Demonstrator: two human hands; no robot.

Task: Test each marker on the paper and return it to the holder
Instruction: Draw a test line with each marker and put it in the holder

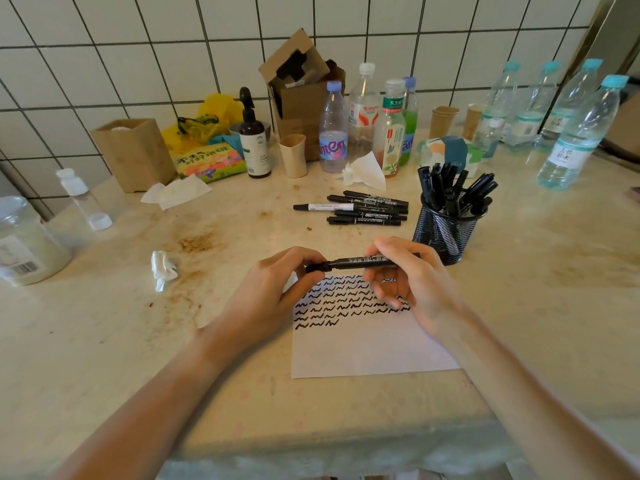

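Observation:
I hold a black marker [349, 262] level above the white paper [367, 344], which carries several rows of black squiggles. My left hand [273, 289] pinches the cap end of the marker. My right hand [412, 285] grips its barrel. A black mesh holder [445, 226] stands just behind my right hand, with several black markers upright in it. Several more markers [367, 208] lie in a loose pile on the table to the holder's left.
A crumpled tissue [162, 270] lies left of the paper. Bottles [333, 133], cardboard boxes [136, 152], cups and a pump bottle [254, 140] crowd the back along the tiled wall. Water bottles [578, 133] stand at the right; a plastic jar [24, 244] sits at the left edge.

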